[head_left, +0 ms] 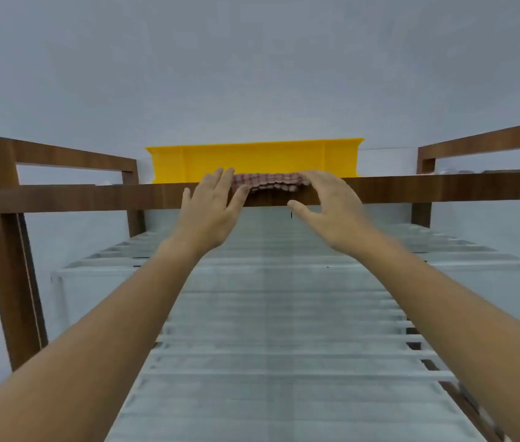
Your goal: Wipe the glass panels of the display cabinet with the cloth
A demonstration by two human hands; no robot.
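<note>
A red-and-white checked cloth (268, 181) lies bunched on the top wooden rail (93, 197) of the display cabinet, hanging a little over its front edge. My left hand (211, 208) is raised at the cloth's left end with fingers straight, its fingertips touching the fabric. My right hand (329, 205) rests on the cloth's right end, fingers relaxed and thumb spread below the rail. Neither hand grips the cloth. Below the rail the cabinet's glass front (268, 330) runs down, with glass shelves showing through it.
A yellow plastic bin (252, 161) stands on the cabinet top right behind the cloth. Brown wooden frames (0, 237) rise at the left and at the right (482, 145). A plain grey wall is behind everything.
</note>
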